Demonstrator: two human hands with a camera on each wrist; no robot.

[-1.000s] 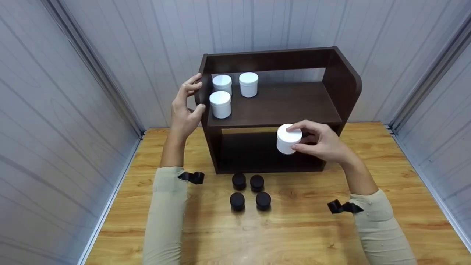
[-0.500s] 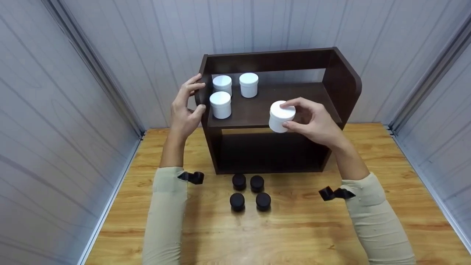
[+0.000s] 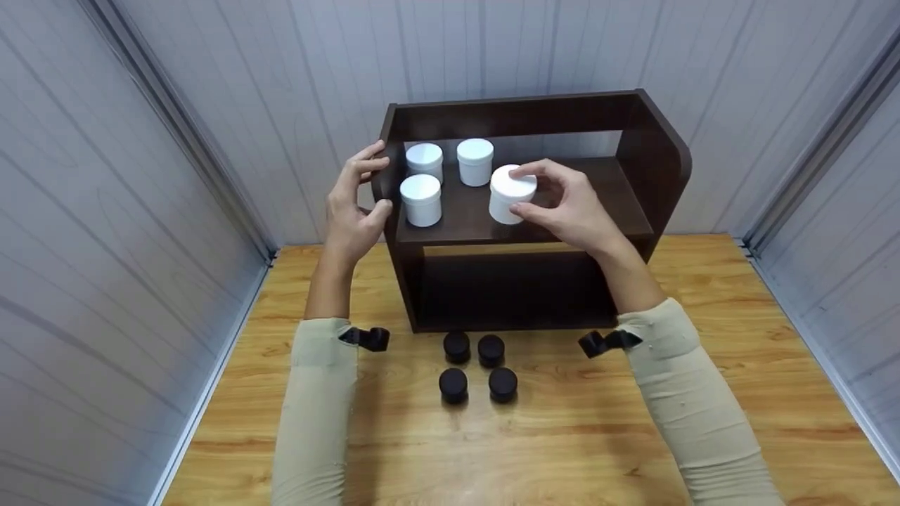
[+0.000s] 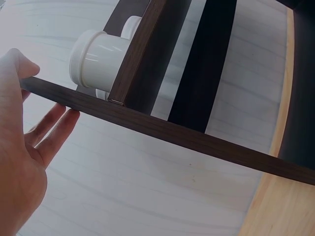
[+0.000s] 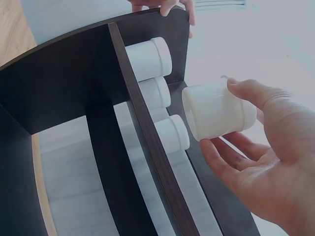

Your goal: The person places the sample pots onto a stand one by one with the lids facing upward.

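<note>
My right hand [image 3: 573,207] pinches a lidded white jar [image 3: 508,204] between thumb and fingers. In the right wrist view that jar [image 5: 211,110] is held apart from the shelf board, above its level. With thumb and fingers on either side, my left hand [image 3: 355,211] grips the left side panel of a dark brown two-tier shelf [image 3: 562,204]; the left wrist view shows the panel [image 4: 147,123] between them. On the upper board three more white jars stand upright: one at front left [image 3: 422,204], another behind it [image 3: 425,158], and a third to the right [image 3: 476,165].
Several small black-topped jars [image 3: 503,385] stand on the wood-grain table [image 3: 562,450] in front of the shelf. Pale panelled walls [image 3: 337,63] rise behind and at both sides. The lower tier [image 3: 520,292] lies beneath the upper board.
My right hand has carried the white jar up and to the left, from before the lower tier to over the upper board. The left hand keeps its grip on the side panel.
</note>
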